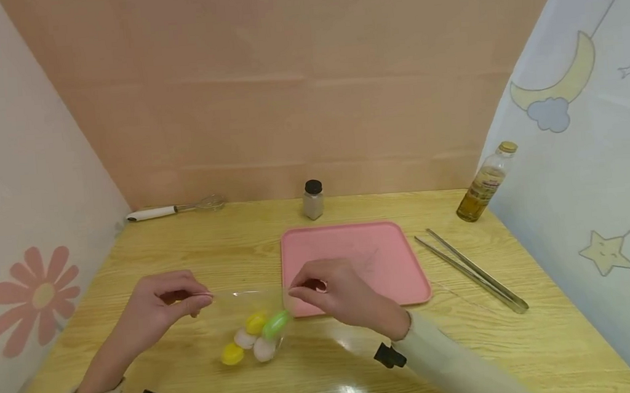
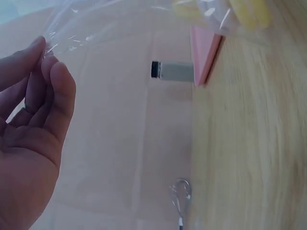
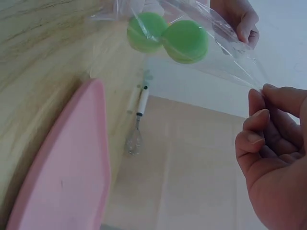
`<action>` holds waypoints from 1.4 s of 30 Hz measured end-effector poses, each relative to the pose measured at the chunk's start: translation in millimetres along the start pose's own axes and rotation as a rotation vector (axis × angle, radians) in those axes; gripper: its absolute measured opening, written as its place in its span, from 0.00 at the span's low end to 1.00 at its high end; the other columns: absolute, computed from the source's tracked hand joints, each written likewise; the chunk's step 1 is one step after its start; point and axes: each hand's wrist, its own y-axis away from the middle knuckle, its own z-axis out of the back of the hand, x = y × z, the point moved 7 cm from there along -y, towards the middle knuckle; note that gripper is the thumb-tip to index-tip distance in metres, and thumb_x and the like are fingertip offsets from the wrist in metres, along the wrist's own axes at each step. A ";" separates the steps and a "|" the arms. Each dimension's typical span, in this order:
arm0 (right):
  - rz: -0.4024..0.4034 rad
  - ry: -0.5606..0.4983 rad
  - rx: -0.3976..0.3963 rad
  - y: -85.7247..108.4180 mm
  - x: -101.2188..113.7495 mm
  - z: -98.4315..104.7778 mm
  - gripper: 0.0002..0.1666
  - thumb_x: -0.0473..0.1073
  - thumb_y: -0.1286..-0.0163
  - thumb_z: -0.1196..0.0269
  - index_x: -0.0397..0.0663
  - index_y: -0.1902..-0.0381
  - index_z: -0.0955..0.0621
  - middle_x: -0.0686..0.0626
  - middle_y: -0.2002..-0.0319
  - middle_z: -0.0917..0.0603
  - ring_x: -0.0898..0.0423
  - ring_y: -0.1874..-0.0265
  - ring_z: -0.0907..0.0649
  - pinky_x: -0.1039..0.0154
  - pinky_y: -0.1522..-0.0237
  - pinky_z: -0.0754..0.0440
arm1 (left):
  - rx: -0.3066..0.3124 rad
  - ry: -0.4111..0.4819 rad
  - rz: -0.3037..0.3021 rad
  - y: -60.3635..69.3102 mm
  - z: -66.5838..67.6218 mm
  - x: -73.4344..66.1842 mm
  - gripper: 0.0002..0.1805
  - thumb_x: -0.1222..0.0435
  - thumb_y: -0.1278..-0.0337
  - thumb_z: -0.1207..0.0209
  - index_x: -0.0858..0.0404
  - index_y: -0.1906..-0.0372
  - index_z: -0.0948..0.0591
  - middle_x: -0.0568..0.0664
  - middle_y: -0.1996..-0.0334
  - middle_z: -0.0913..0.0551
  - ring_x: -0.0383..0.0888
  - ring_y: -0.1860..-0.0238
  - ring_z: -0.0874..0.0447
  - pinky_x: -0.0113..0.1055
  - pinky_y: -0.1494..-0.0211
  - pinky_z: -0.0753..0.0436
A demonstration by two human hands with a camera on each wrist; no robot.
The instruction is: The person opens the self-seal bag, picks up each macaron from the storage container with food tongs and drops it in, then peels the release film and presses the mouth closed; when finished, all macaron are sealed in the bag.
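A clear plastic bag (image 1: 246, 307) hangs between my two hands above the table. My left hand (image 1: 170, 300) pinches its upper left corner between thumb and fingertips. The opposite corner is pinched by my right hand (image 1: 339, 290), which is over the front left part of the pink tray (image 1: 352, 243). Inside the bag are yellow pieces (image 1: 232, 354), pale pinkish-white pieces (image 1: 264, 349) and green pieces (image 1: 276, 324), all rounded. Seen in the right wrist view, the green pieces (image 3: 186, 41) look like macarons, two of them side by side.
Metal tongs (image 1: 473, 273) lie right of the tray. A black-capped jar (image 1: 313, 200) stands behind it. A white-handled whisk (image 1: 174, 210) lies at the back left, and an oil bottle (image 1: 483, 186) stands at the back right by the wall.
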 end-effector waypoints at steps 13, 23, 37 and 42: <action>-0.243 -0.003 0.079 -56.0 -61.3 -26.9 0.05 0.38 0.28 0.33 0.44 0.63 0.12 0.54 0.69 0.15 0.63 0.72 0.20 0.68 0.67 0.20 | -0.070 -0.111 0.316 -14.2 26.3 73.7 0.10 0.61 0.32 0.35 0.65 0.59 0.13 0.54 0.76 0.19 0.51 0.73 0.22 0.39 0.73 0.29; -0.344 0.211 0.170 -75.5 -106.5 -48.9 0.07 0.39 0.27 0.34 0.42 0.61 0.11 0.50 0.66 0.12 0.63 0.72 0.19 0.69 0.67 0.21 | -0.058 -0.222 0.443 -33.2 19.5 129.7 0.14 0.58 0.33 0.34 0.67 0.57 0.12 0.54 0.75 0.19 0.48 0.74 0.25 0.34 0.73 0.25; -0.405 0.536 0.314 -75.3 -132.2 -63.0 0.07 0.44 0.28 0.33 0.51 0.66 0.11 0.56 0.66 0.15 0.61 0.67 0.19 0.65 0.64 0.20 | 0.159 -0.382 0.416 -52.8 -14.3 145.0 0.07 0.69 0.33 0.36 0.69 0.56 0.13 0.56 0.59 0.14 0.52 0.55 0.19 0.51 0.50 0.21; -0.386 0.586 0.328 -73.1 -133.4 -63.3 0.08 0.45 0.28 0.33 0.50 0.65 0.11 0.54 0.65 0.14 0.59 0.64 0.18 0.63 0.62 0.19 | 0.212 -0.423 0.449 -53.2 -22.3 139.9 0.13 0.69 0.31 0.41 0.73 0.48 0.17 0.62 0.55 0.16 0.55 0.53 0.20 0.53 0.50 0.21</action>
